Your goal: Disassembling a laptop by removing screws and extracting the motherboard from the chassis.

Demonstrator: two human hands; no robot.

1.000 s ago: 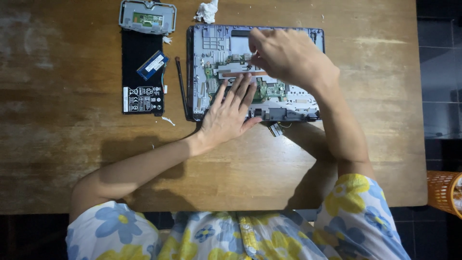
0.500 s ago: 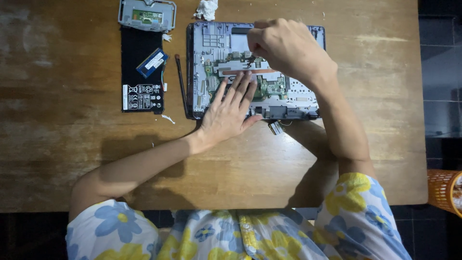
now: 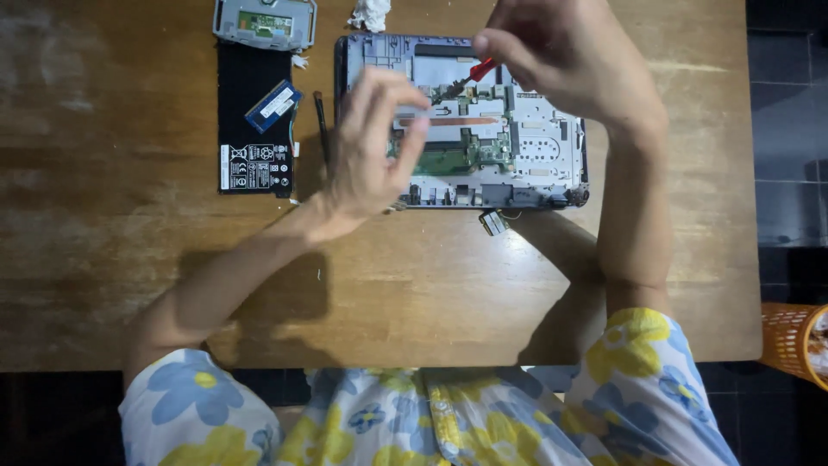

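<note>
An opened laptop (image 3: 535, 147), its bottom cover off and its green circuit board and copper heat pipe exposed, lay at the far middle of the wooden worktop (image 3: 112, 259). The right hand (image 3: 573, 65) hung over the laptop's far edge, its grip closed around a small screwdriver (image 3: 470, 76) with a red handle, the dark tip angled down toward the board near the heat pipe. The left hand (image 3: 371, 147) was raised above the laptop's left part, fingers loosely curled and thumb apart, a narrow grip holding nothing that could be made out; whether its fingertips touched the board could not be told.

Left of the laptop a thin black stick-like tool (image 3: 322, 129) lay on the wood. Beyond that lay a flat black battery pack (image 3: 250, 168) with a white label, and a blue memory module (image 3: 272, 105) rested on top of it. A grey cover plate (image 3: 263, 22) sat at the far edge just above the pack, and a crumpled white tissue (image 3: 369, 13) lay near it. A small connector piece (image 3: 493, 222) lay just in front of the laptop. An orange basket (image 3: 793, 341) stood on the floor at right.
</note>
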